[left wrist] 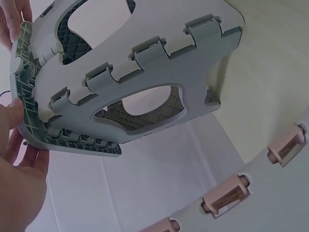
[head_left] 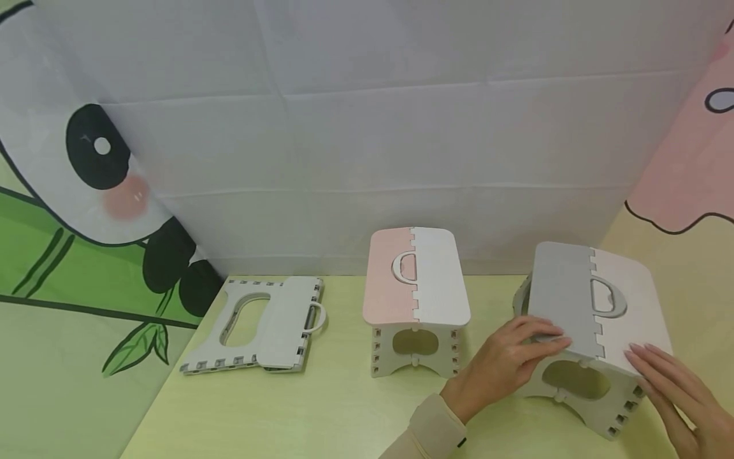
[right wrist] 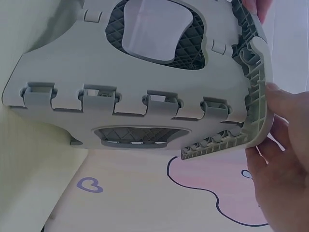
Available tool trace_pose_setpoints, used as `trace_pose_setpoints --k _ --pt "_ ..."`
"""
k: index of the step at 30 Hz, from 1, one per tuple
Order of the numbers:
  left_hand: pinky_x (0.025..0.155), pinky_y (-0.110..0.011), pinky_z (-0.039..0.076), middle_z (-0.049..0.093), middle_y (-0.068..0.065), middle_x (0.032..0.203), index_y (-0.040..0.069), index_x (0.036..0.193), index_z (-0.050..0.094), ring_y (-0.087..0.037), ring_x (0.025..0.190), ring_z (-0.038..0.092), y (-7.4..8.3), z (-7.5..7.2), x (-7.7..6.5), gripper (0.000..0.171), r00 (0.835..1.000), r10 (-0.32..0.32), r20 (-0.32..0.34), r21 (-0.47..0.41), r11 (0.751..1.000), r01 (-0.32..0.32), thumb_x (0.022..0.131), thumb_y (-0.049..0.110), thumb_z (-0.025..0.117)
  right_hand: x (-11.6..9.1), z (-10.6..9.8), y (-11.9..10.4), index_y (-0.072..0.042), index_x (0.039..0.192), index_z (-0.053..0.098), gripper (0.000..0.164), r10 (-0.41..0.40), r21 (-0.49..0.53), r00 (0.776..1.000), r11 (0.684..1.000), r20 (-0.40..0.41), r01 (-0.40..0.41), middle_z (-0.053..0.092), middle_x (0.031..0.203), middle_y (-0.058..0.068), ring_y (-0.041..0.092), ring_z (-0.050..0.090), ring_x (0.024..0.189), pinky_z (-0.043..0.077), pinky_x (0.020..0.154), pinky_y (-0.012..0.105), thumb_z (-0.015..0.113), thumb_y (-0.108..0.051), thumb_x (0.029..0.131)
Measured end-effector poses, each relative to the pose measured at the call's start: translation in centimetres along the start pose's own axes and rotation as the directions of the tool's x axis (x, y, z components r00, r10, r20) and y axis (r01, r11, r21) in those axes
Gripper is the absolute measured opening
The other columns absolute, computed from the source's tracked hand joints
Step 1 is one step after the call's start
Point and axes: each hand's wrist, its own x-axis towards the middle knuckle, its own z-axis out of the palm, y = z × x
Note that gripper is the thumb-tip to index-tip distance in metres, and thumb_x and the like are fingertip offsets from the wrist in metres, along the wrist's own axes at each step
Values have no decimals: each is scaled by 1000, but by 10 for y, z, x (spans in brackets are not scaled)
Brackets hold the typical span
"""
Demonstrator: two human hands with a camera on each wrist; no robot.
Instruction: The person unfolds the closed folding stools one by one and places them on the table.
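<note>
A folding step stool with a half grey, half pale pink top stands unfolded on the table at the right. My left hand rests on the grey half near its front corner, fingers on top and thumb along the front rim. On the pink half, my right hand lays straight fingers over the front corner, with its thumb against the rim. The wrist views show the stool's hinged side legs spread below the top, and the ribbed underside of its rim.
In the middle stands a second unfolded stool, pink and white on top. A third stool, white, lies folded flat at the left. Behind the table hangs a pale cloth, with printed cartoon figures on both sides.
</note>
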Motion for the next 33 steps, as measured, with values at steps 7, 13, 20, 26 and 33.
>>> trace_pose_setpoints --k 7,13,20,26,33 --pt "110 -16 20 59 0 124 14 125 63 -14 125 45 0 0 -1 32 999 19 33 93 995 -22 93 8 59 5 2 0 16 111 61 45 -41 -17 999 999 -13 40 58 122 27 30 46 126 31 109 28 51 -25 99" --pt "110 -17 21 60 -1 123 12 124 63 -15 124 46 0 -1 0 30 999 41 13 82 996 -42 94 16 60 9 6 -5 17 108 63 44 -53 -9 996 999 -72 53 60 120 26 29 48 125 32 109 29 54 -25 98" --pt "110 -18 22 59 -1 121 12 122 64 -13 123 46 0 -4 4 30 999 42 19 66 997 -43 94 22 61 3 6 1 15 109 63 50 3 -64 997 998 -71 -7 60 122 23 27 47 126 32 109 28 56 -33 95" --pt "108 -19 25 59 0 118 14 119 66 -12 117 48 2 -7 2 28 999 31 16 100 994 -33 94 26 61 0 4 -2 12 110 64 59 47 -183 998 982 -45 -54 58 126 16 11 43 127 29 107 21 54 -44 94" --pt "107 -21 29 61 4 116 19 117 67 -12 113 50 6 -11 -5 28 1000 10 -5 182 983 -9 94 32 59 0 9 -8 11 109 65 61 111 -153 989 980 -99 -126 60 123 18 8 45 123 32 104 17 58 -47 91"
